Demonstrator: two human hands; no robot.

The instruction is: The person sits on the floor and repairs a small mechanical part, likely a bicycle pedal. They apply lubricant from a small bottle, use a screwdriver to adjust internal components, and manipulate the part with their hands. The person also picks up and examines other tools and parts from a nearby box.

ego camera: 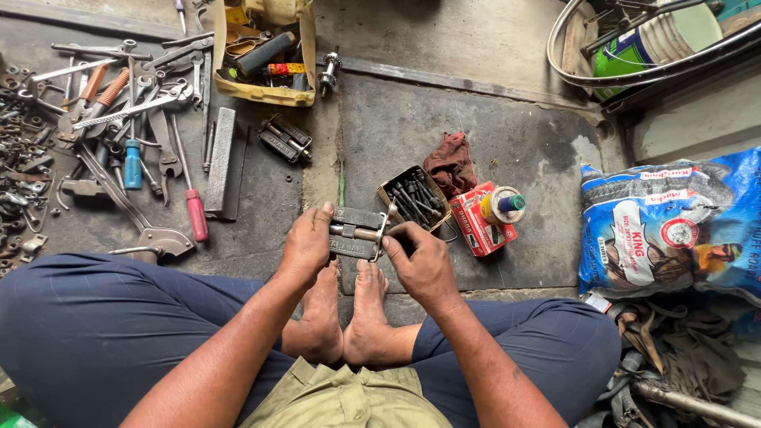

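I sit cross-legged on a concrete floor, bare feet together below my hands. My left hand grips the left end of a bicycle pedal, a dark block with a metal axle through its middle. My right hand pinches the pedal's right end, where a thin metal plate sticks up. Just beyond the pedal lies a small open cardboard box of dark bolts. A second pedal rests farther off on the floor.
Wrenches, pliers and screwdrivers are scattered at the left. A yellow tray of parts stands at the back. A red rag, a red carton with a small tin, a blue printed bag and a wheel rim lie to the right.
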